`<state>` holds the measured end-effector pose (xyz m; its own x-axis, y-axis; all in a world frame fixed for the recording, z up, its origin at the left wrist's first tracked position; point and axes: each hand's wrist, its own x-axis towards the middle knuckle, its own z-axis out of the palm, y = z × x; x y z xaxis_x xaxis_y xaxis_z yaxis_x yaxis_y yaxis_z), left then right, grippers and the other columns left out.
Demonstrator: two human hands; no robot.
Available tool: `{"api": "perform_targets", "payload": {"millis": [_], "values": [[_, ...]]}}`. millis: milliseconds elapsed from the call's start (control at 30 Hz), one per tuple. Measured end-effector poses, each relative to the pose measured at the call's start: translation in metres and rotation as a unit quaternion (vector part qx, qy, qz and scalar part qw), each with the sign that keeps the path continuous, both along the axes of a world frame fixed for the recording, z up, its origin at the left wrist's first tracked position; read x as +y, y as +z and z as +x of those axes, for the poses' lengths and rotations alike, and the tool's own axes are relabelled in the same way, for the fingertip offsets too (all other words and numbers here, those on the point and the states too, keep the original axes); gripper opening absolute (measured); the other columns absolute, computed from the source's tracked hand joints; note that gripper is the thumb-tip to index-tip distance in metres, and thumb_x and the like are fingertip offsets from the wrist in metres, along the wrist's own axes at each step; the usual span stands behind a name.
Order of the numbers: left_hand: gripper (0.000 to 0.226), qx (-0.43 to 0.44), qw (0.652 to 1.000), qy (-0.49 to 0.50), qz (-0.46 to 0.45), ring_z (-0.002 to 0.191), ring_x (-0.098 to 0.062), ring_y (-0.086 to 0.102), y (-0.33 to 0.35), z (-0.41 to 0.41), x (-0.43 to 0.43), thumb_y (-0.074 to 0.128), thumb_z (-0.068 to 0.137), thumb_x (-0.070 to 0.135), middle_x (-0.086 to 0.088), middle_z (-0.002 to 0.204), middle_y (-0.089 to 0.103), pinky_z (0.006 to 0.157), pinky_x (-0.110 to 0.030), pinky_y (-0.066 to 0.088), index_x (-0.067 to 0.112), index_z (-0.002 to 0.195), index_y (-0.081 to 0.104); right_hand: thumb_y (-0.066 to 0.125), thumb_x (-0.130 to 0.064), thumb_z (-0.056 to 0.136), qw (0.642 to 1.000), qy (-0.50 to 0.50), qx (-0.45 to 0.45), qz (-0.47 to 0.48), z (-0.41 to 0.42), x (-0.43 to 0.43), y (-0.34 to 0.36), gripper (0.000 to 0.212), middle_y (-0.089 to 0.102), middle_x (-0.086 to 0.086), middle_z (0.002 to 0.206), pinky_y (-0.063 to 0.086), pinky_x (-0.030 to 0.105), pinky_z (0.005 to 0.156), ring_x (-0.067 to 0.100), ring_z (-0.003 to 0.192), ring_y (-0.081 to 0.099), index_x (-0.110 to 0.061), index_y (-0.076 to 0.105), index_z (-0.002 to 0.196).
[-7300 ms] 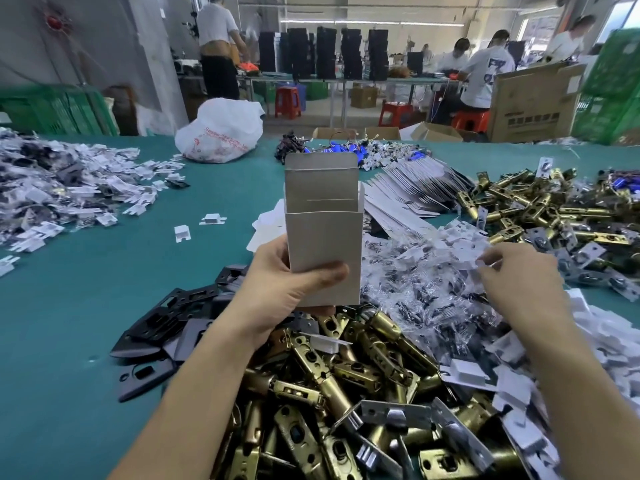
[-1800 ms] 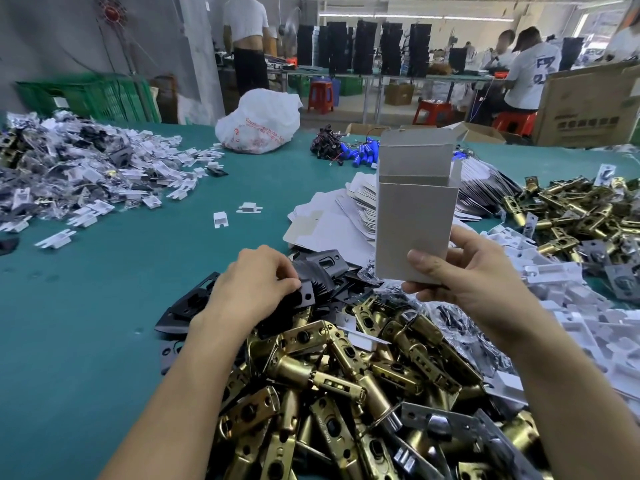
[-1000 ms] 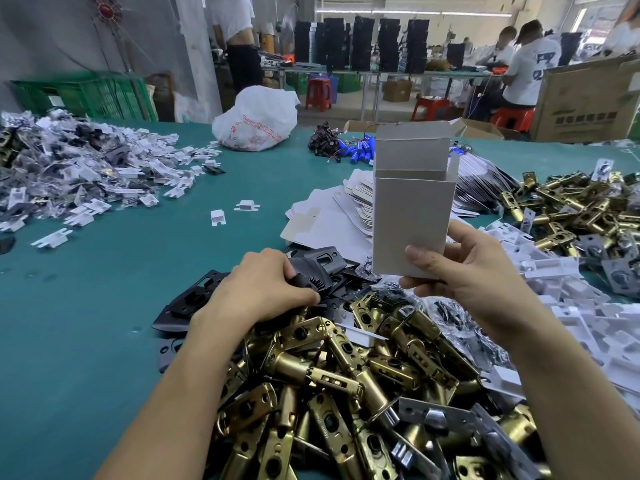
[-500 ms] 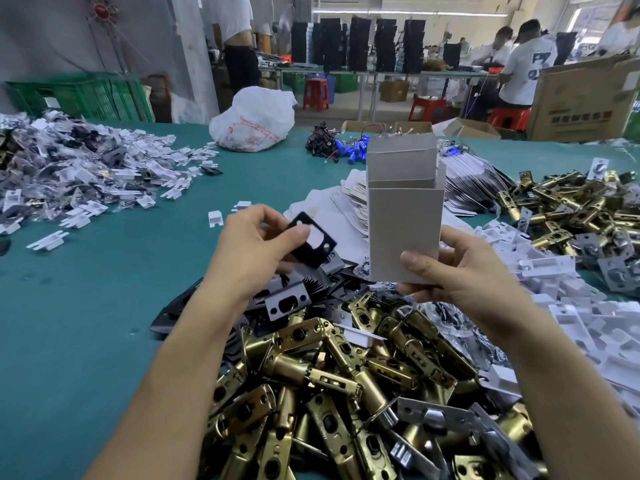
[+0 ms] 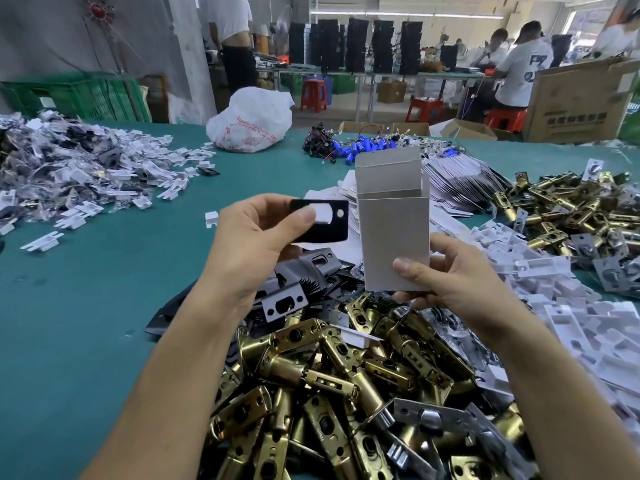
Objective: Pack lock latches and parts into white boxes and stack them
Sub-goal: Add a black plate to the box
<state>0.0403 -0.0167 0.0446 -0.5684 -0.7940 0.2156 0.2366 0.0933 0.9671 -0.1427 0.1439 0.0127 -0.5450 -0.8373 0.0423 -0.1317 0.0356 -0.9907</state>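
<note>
Above the counter (image 5: 86, 306), a black plate (image 5: 322, 233) had been lifted off the pile (image 5: 304, 271), pinched by the left grip (image 5: 252, 244); the open white box (image 5: 393, 237) was clasped by the right grip (image 5: 450, 282) just beside it, for filling.

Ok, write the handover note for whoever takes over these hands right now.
Right grip holds the white box upright, flap up, above the piles. Left grip pinches a black plate beside the box's open top. Brass latches lie heaped nearest on the table; white plastic parts to the right. Done: box erected, plate picked. Contents cannot be seen. To do: drop plate in, add remaining parts, close, stack.
</note>
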Motion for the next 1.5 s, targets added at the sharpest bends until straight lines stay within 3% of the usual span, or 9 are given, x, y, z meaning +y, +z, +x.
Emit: {"api": "perform_targets", "payload": {"millis": [133, 267, 467, 600, 967, 1133, 1233, 1367, 1500], "values": [[0.021, 0.094, 0.995, 0.029, -0.002, 0.075, -0.012, 0.073, 0.010, 0.002, 0.005, 0.083, 0.056, 0.035, 0.002, 0.081, 0.077, 0.061, -0.020, 0.056, 0.028, 0.071, 0.071, 0.069, -0.018, 0.088, 1.000, 0.022, 0.013, -0.001, 0.004, 0.000, 0.002, 0.029, 0.077, 0.006, 0.093, 0.050, 0.019, 0.048, 0.023, 0.066, 0.072, -0.026, 0.064, 0.114], [0.022, 0.113, 0.989, 0.056, -0.072, 0.069, -0.005, 0.069, 0.010, -0.005, 0.014, 0.082, 0.072, 0.022, 0.009, 0.073, 0.075, 0.061, -0.015, 0.051, 0.024, 0.083, 0.064, 0.069, -0.019, 0.085, 0.996, 0.089, 0.015, -0.011, 0.012, -0.001, 0.005, 0.028, 0.077, 0.006, 0.090, 0.046, 0.016, 0.047, 0.011, 0.066, 0.070, -0.023, 0.067, 0.113], [0.018, 0.111, 0.981, 0.089, -0.134, 0.076, -0.010, 0.074, 0.012, -0.015, 0.017, 0.080, 0.084, 0.012, 0.008, 0.078, 0.077, 0.073, -0.020, 0.056, 0.023, 0.086, 0.066, 0.069, -0.027, 0.080, 0.990, 0.132, 0.040, -0.009, 0.017, -0.002, 0.006, 0.037, 0.076, 0.003, 0.100, 0.052, 0.024, 0.062, 0.016, 0.085, 0.073, -0.025, 0.066, 0.116], [0.020, 0.065, 0.974, 0.108, -0.187, 0.076, -0.012, 0.073, 0.008, -0.021, 0.019, 0.081, 0.083, 0.013, 0.009, 0.080, 0.076, 0.072, -0.027, 0.060, 0.028, 0.085, 0.068, 0.068, -0.027, 0.082, 0.988, 0.149, 0.045, -0.002, 0.017, -0.001, 0.007, 0.035, 0.076, 0.004, 0.096, 0.048, 0.018, 0.055, 0.009, 0.077, 0.070, -0.025, 0.066, 0.117], [0.021, -0.058, 0.938, 0.177, -0.292, 0.066, 0.007, 0.051, 0.007, -0.020, 0.022, 0.078, 0.084, 0.027, 0.015, 0.077, 0.066, 0.061, -0.008, 0.039, 0.039, 0.071, 0.067, 0.069, -0.024, 0.085, 0.985, 0.170, 0.031, -0.020, 0.015, 0.002, 0.008, 0.030, 0.075, 0.008, 0.104, 0.055, 0.028, 0.060, 0.023, 0.088, 0.073, -0.025, 0.068, 0.115], [0.025, -0.114, 0.941, 0.169, -0.271, 0.061, -0.001, 0.045, 0.008, -0.017, 0.015, 0.079, 0.079, 0.028, 0.007, 0.083, 0.055, 0.061, -0.020, 0.037, 0.035, 0.059, 0.065, 0.068, -0.021, 0.084, 0.984, 0.172, 0.029, -0.021, 0.015, 0.001, 0.007, 0.033, 0.075, 0.008, 0.104, 0.055, 0.023, 0.060, 0.022, 0.090, 0.073, -0.020, 0.067, 0.117], [0.017, -0.170, 0.916, 0.196, -0.307, 0.079, -0.013, 0.049, 0.006, -0.017, 0.015, 0.070, 0.079, 0.033, 0.004, 0.088, 0.055, 0.069, -0.032, 0.044, 0.029, 0.063, 0.063, 0.068, -0.021, 0.082, 0.986, 0.165, 0.027, -0.018, 0.015, -0.001, 0.007, 0.035, 0.076, 0.010, 0.102, 0.054, 0.022, 0.058, 0.022, 0.087, 0.073, -0.017, 0.067, 0.117], [0.017, -0.089, 0.934, 0.151, -0.310, 0.095, -0.010, 0.056, 0.007, -0.019, 0.020, 0.068, 0.093, 0.034, 0.003, 0.103, 0.057, 0.074, -0.021, 0.048, 0.040, 0.081, 0.059, 0.066, -0.021, 0.082, 0.989, 0.148, 0.009, -0.027, 0.016, 0.001, 0.007, 0.034, 0.076, 0.008, 0.098, 0.055, 0.026, 0.058, 0.021, 0.084, 0.074, -0.018, 0.066, 0.116], [0.009, -0.032, 0.962, 0.045, -0.267, 0.065, -0.005, 0.057, 0.006, -0.022, 0.022, 0.061, 0.098, 0.026, -0.002, 0.086, 0.059, 0.065, -0.020, 0.044, 0.022, 0.091, 0.062, 0.066, -0.021, 0.082, 0.990, 0.131, 0.002, -0.045, 0.015, 0.001, 0.007, 0.036, 0.076, 0.008, 0.098, 0.054, 0.033, 0.061, 0.022, 0.083, 0.072, -0.016, 0.065, 0.118]]}}
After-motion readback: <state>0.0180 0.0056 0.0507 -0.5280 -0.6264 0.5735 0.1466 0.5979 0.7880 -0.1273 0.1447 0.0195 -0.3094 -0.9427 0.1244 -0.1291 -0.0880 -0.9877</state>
